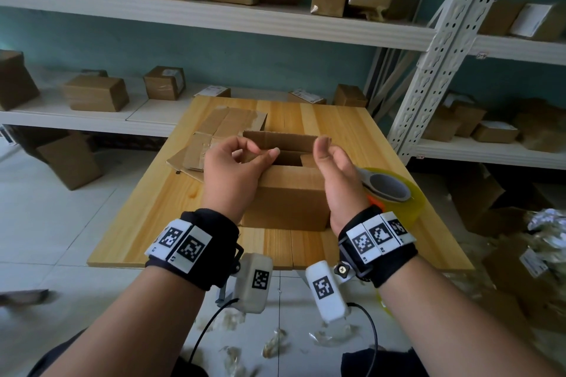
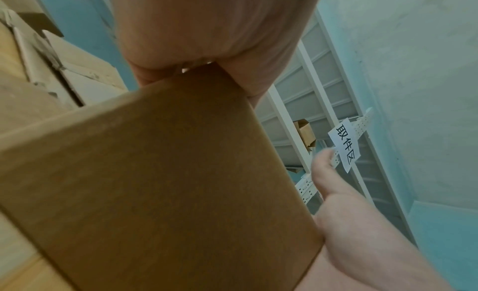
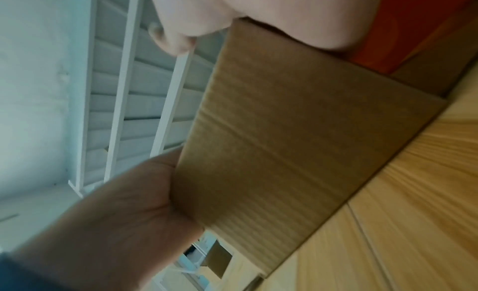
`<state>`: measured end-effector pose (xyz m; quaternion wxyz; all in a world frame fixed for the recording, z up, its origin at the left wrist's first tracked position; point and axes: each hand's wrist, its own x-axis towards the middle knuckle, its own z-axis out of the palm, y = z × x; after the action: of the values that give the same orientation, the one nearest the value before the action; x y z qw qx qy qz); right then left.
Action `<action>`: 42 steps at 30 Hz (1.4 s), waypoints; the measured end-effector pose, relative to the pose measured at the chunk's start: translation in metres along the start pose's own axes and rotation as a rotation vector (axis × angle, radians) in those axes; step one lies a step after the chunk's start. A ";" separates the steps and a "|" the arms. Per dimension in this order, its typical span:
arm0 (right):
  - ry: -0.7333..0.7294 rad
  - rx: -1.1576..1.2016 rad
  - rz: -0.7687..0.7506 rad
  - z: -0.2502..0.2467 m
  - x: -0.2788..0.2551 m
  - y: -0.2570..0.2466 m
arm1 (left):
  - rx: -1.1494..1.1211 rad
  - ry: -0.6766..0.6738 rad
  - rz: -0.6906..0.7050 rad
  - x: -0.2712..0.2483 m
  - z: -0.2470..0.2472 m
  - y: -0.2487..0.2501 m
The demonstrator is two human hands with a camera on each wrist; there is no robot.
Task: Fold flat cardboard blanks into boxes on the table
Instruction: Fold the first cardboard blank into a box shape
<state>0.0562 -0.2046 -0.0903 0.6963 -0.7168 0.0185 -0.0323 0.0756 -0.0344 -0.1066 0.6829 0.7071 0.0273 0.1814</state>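
A brown cardboard box stands on the wooden table, its top partly open and its far flap upright. My left hand rests its heel on the folded near flap, thumb tip at the flap's edge, fingers loosely curled over the opening. At the box's right top corner is my right hand, palm turned left, fingers loosely curled beside the far flap's end. Neither hand visibly holds anything. Each wrist view shows the box wall running up to a palm. Flat blanks lie behind, to the left.
A yellow tape roll in a dispenser sits just right of the box, behind my right wrist. White shelving with several boxes surrounds the table, with a perforated metal upright at right. Boxes and tape scraps lie on the floor.
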 end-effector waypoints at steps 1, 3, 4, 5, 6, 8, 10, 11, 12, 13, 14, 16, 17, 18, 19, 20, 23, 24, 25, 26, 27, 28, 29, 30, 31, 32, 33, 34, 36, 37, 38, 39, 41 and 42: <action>0.013 0.003 -0.027 0.000 0.003 0.005 | -0.006 0.003 0.015 0.000 0.000 -0.001; 0.064 0.047 -0.070 0.000 0.011 0.015 | -0.019 0.008 0.050 0.000 -0.001 -0.002; 0.086 0.071 -0.083 -0.001 0.015 0.019 | -0.018 0.012 0.077 0.000 -0.001 -0.002; 0.095 0.091 -0.091 -0.001 0.017 0.020 | -0.011 0.019 0.098 0.000 -0.001 -0.002; 0.092 0.108 -0.097 -0.002 0.019 0.023 | -0.008 0.025 0.108 -0.001 -0.001 -0.002; 0.083 0.147 -0.107 -0.002 0.020 0.023 | -0.006 0.033 0.112 -0.002 0.000 0.000; 0.085 0.153 -0.113 -0.002 0.022 0.023 | 0.008 0.041 0.112 -0.003 0.000 0.001; 0.087 0.146 -0.111 -0.002 0.022 0.023 | 0.014 0.042 0.114 -0.004 0.000 0.002; 0.087 0.138 -0.107 -0.002 0.022 0.024 | 0.018 0.041 0.119 -0.005 0.000 0.003; 0.090 0.132 -0.100 -0.001 0.022 0.023 | 0.022 0.039 0.123 -0.006 0.000 0.005; 0.093 0.121 -0.097 -0.001 0.022 0.023 | 0.025 0.036 0.127 -0.007 0.000 0.006; 0.103 0.087 -0.098 -0.001 0.020 0.021 | 0.022 0.047 0.126 -0.007 0.001 0.005; 0.107 0.058 -0.101 -0.001 0.018 0.020 | 0.019 0.059 0.124 -0.007 0.001 0.004; 0.109 0.026 -0.106 0.000 0.017 0.019 | 0.027 0.072 0.122 -0.005 0.001 0.003; 0.111 -0.004 -0.108 0.000 0.017 0.018 | 0.044 0.084 0.119 -0.004 0.001 0.001; 0.110 -0.027 -0.107 0.000 0.016 0.017 | 0.060 0.092 0.111 -0.002 0.002 0.000; 0.108 -0.049 -0.113 0.001 0.015 0.014 | 0.085 0.093 0.068 -0.001 0.003 0.001; 0.111 -0.061 -0.115 0.001 0.015 0.013 | 0.104 0.107 0.053 -0.001 0.003 0.002; 0.117 -0.074 -0.119 0.001 0.017 0.014 | 0.126 0.124 0.040 -0.001 0.003 0.003; 0.124 -0.086 -0.121 0.002 0.018 0.014 | 0.145 0.134 0.021 -0.002 0.002 0.005; 0.131 -0.097 -0.122 0.001 0.018 0.015 | 0.148 0.135 -0.004 -0.002 0.001 0.005; 0.136 -0.111 -0.123 0.001 0.020 0.017 | 0.136 0.127 -0.033 -0.001 0.000 0.006; 0.134 -0.128 -0.122 0.000 0.021 0.016 | 0.121 0.115 -0.057 -0.001 0.000 0.008; 0.123 -0.145 -0.111 -0.001 0.021 0.015 | 0.112 0.101 -0.074 -0.001 0.000 0.010; 0.105 -0.159 -0.097 -0.003 0.021 0.013 | 0.107 0.092 -0.084 -0.002 0.000 0.011; 0.088 -0.169 -0.082 -0.004 0.020 0.010 | 0.107 0.084 -0.089 -0.002 0.000 0.012; 0.076 -0.180 -0.067 -0.005 0.019 0.007 | 0.125 0.075 -0.085 -0.002 -0.001 0.014; 0.065 -0.205 -0.059 -0.007 0.018 0.004 | 0.176 0.063 -0.071 -0.002 -0.001 0.015; 0.041 -0.338 -0.066 -0.007 0.016 0.000 | 0.349 0.031 -0.011 -0.002 -0.001 0.016; 0.029 -0.435 -0.069 -0.005 0.016 -0.003 | 0.449 0.025 0.019 -0.002 0.001 0.017; 0.026 -0.524 -0.064 -0.003 0.016 -0.005 | 0.546 0.028 0.045 -0.003 0.004 0.017; 0.027 -0.592 -0.059 -0.001 0.015 -0.007 | 0.629 0.035 0.063 -0.004 0.008 0.017; 0.025 -0.659 -0.035 0.003 0.016 -0.011 | 0.723 0.037 0.073 -0.005 0.015 0.014; 0.027 -0.667 -0.017 0.004 0.016 -0.013 | 0.737 0.029 0.057 -0.005 0.017 0.013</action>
<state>0.0722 -0.2016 -0.0774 0.4226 -0.9049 0.0313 -0.0397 0.0734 -0.0529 -0.0946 0.3766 0.9034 0.0808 0.1886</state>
